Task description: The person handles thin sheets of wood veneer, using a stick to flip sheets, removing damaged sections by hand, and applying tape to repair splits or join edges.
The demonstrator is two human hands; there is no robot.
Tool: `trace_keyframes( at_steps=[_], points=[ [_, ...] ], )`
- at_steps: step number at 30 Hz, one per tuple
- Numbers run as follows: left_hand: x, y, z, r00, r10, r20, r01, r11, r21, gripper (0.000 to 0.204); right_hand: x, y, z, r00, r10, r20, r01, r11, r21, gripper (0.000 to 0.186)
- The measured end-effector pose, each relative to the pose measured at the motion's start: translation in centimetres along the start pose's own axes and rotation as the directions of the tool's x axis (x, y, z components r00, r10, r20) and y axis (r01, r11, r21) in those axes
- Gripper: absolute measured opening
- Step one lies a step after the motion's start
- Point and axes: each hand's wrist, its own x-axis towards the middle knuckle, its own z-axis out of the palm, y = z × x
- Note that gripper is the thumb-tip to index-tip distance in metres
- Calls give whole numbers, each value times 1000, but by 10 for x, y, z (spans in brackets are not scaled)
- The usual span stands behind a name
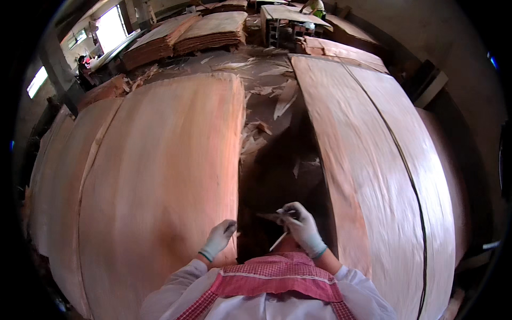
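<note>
My left hand [218, 240], in a white glove with a green cuff, is closed beside the inner edge of the left veneer stack [149, 176]; what its fingers hold, if anything, is hidden. Further right, my right hand [301, 226], also gloved, pinches a thin strip [277, 216] over the dark gap between the stacks. A narrow white piece [278, 240] slants down below those fingers. The right stack [378, 160] has pale, rippled sheets with a long dark split.
More veneer piles [208, 32] stand at the back, with torn scraps [285, 98] on the floor between. One person [85, 69] is at the far left, another [316, 9] by a sheet-topped rack [293, 16]. A pillar [53, 53] rises at the left.
</note>
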Motion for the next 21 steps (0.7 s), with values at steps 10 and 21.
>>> trace_keyframes(
  at_steps=[10,21],
  points=[
    [414,52,2,975,221,34,-219,974,-52,24,338,-20,-131,942,159,-295,-104,976,194,13],
    [767,78,-1,965,236,112,-224,968,-110,24,651,-104,-191,933,170,-317,-101,970,223,16]
  ],
)
